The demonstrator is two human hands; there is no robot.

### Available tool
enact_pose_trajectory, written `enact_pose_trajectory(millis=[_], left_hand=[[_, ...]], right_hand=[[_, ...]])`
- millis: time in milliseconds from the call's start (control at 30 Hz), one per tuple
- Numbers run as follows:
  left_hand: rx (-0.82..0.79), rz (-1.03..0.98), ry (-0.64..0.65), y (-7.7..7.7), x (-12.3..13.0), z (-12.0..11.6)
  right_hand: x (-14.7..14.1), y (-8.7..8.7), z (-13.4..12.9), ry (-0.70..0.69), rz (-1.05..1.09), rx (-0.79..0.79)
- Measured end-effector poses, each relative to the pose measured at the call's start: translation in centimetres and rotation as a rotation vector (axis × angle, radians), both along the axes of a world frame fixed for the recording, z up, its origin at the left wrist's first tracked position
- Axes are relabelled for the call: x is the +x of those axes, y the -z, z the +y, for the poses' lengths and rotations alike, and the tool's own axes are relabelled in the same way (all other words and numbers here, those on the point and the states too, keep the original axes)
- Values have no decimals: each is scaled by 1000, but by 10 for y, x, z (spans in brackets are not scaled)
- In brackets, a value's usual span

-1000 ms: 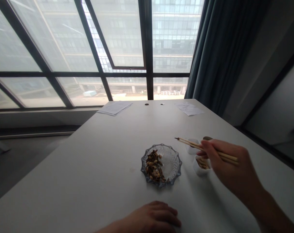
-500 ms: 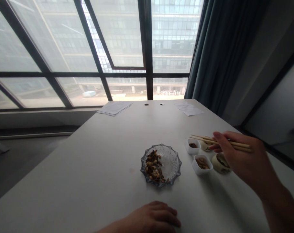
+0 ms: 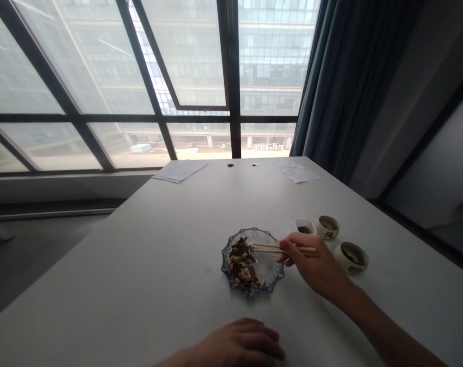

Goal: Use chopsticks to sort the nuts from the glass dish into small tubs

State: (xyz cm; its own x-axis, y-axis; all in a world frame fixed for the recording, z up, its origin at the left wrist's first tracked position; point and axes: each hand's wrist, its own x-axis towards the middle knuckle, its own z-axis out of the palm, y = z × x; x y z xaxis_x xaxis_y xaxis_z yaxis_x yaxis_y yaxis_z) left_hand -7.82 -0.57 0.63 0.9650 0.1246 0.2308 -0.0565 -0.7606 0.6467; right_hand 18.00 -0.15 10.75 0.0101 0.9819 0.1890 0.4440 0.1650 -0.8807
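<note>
My right hand (image 3: 315, 262) grips a pair of wooden chopsticks (image 3: 271, 250) over the right side of a scalloped clear glass dish (image 3: 269, 270). The chopstick tips reach the upper edge of a mixed heap of brown and tan dried pieces (image 3: 241, 265), which fills the dish's left half. Whether the tips pinch a piece is too small to tell. My left hand (image 3: 242, 342) rests palm down on the table, in front of the dish, fingers extended and holding nothing. Behind my right hand, a small white square container (image 3: 310, 226) with dark pieces is partly covered.
Two cream round cups (image 3: 329, 233) with dark markings stand to the right, the nearer cup (image 3: 353, 261) beside my right wrist. Papers (image 3: 181, 171) lie at the far left of the white table (image 3: 158, 244), and another sheet (image 3: 297, 172) at the far right.
My right hand has moved left and slightly down with the chopsticks, from above the cups and containers to the glass dish. It now hides the nearer white container. My left hand stays put.
</note>
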Motion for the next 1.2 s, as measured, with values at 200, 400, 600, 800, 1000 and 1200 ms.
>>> enact_pose_trajectory(millis=[200,400,600,800,1000,1200], left_hand=[[-8,-7,1,-3,1,0],[-3,5,-3,-4,1,-1],[2,1,2,-3,1,0],[2,-10,-13,-1,1,-1],[1,-5,-13,-3,1,-1],[2,10,-5,-3,1,-1]], right_hand=[[-4,8,2,-2,7,12],[-8,15,4,35,34,25],[-5,11,-1,74,28,33],[-4,1,-5,64,-37,48],[-8,0,-2,41,-59,33],[-3,-3,-2,53,-62,-15]])
